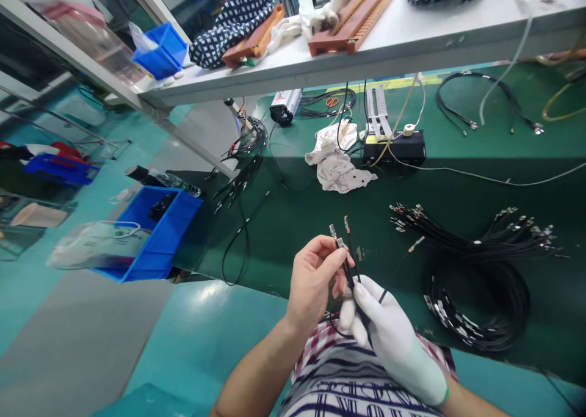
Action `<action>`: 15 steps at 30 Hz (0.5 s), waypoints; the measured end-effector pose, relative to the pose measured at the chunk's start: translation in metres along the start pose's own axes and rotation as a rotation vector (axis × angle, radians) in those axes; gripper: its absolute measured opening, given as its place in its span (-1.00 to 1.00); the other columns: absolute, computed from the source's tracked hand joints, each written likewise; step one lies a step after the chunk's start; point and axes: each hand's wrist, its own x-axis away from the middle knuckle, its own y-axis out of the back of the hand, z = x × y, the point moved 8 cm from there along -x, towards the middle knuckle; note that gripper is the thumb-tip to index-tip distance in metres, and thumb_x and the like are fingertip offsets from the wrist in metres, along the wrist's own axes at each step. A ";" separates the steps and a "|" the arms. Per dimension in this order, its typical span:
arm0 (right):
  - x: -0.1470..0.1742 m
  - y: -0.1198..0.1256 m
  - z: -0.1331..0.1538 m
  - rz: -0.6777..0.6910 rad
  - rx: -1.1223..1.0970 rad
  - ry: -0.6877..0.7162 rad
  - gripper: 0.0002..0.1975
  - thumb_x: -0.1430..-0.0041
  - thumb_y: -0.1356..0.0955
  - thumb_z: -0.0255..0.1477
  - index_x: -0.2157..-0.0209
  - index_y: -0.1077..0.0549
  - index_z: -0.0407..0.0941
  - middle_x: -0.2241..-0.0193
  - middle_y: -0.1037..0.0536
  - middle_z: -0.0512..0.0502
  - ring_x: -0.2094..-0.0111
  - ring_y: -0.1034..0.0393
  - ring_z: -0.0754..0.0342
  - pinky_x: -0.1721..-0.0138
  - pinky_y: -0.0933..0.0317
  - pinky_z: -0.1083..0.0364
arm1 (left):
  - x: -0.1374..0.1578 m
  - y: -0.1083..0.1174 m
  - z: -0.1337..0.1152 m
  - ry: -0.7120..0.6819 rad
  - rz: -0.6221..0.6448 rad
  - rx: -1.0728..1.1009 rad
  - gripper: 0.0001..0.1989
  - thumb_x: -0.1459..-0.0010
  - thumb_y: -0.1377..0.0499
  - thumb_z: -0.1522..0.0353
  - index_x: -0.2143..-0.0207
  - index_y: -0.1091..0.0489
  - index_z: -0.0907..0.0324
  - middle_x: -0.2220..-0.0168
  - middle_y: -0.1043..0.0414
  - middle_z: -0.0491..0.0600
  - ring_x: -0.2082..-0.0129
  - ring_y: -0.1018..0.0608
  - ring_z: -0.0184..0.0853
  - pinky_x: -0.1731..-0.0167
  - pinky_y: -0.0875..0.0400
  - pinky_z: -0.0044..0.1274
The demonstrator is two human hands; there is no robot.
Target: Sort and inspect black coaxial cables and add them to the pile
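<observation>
My bare left hand (315,273) pinches the ends of thin black cables (350,278) between thumb and fingers. Small metal terminals on these ends point up and away from me. Just below, my right hand (387,319), in a white glove, is closed around the same cables. One more cable end with a metal terminal (416,244) sticks out to the right of the glove. A large coil of black cables (517,289) with many metal-tipped ends lies on the green table (284,240), right of my hands.
A blue bin (183,234) stands at the left table edge, near a bundle of black cables (249,160). White cloths (341,166) and a black box (414,147) lie toward the back. Above runs a white shelf (293,75) holding orange racks (354,14).
</observation>
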 end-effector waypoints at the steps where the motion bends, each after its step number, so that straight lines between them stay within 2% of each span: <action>1: 0.000 0.000 -0.002 -0.012 0.011 -0.003 -0.68 -0.32 -0.27 -0.17 0.34 -0.26 -0.14 0.57 -0.47 0.03 0.71 -0.15 0.32 0.62 0.07 0.25 | -0.001 0.001 0.000 -0.001 -0.011 0.000 -0.80 -0.10 -0.26 0.33 0.37 -0.29 0.24 0.52 -0.45 -0.13 0.78 -0.32 -0.58 0.81 -0.14 -0.75; 5: 0.000 -0.002 -0.005 -0.042 0.057 -0.003 -0.67 -0.32 -0.28 -0.17 0.36 -0.24 -0.14 0.55 -0.49 0.02 0.70 -0.15 0.33 0.60 0.02 0.27 | -0.002 0.005 0.000 -0.007 -0.047 0.009 -0.84 -0.06 -0.24 0.38 0.39 -0.30 0.24 0.54 -0.41 -0.15 0.77 -0.24 -0.62 0.80 -0.12 -0.76; 9: -0.001 -0.002 -0.002 -0.047 0.081 0.014 -0.66 -0.30 -0.28 -0.15 0.35 -0.27 -0.15 0.57 -0.47 0.03 0.71 -0.15 0.33 0.61 -0.01 0.27 | -0.004 0.005 0.001 -0.004 -0.029 -0.001 -0.85 -0.06 -0.23 0.37 0.40 -0.30 0.25 0.53 -0.41 -0.14 0.77 -0.26 -0.60 0.80 -0.14 -0.74; 12: -0.004 0.004 0.002 -0.067 0.067 0.014 -0.64 -0.27 -0.30 -0.11 0.32 -0.30 -0.15 0.53 -0.49 0.01 0.67 -0.25 0.28 0.61 -0.07 0.26 | -0.007 0.006 0.000 -0.021 -0.014 -0.040 -0.80 -0.08 -0.26 0.31 0.35 -0.34 0.25 0.47 -0.44 -0.10 0.75 -0.33 -0.55 0.76 -0.22 -0.69; 15: -0.010 0.015 0.013 -0.109 0.058 0.038 -0.63 -0.24 -0.32 -0.09 0.27 -0.34 -0.15 0.47 -0.52 -0.05 0.53 -0.39 0.19 0.51 -0.19 0.23 | -0.011 0.014 -0.005 -0.097 -0.009 -0.126 -0.75 -0.12 -0.25 0.26 0.26 -0.39 0.27 0.38 -0.44 -0.05 0.65 -0.41 -0.52 0.66 -0.28 -0.66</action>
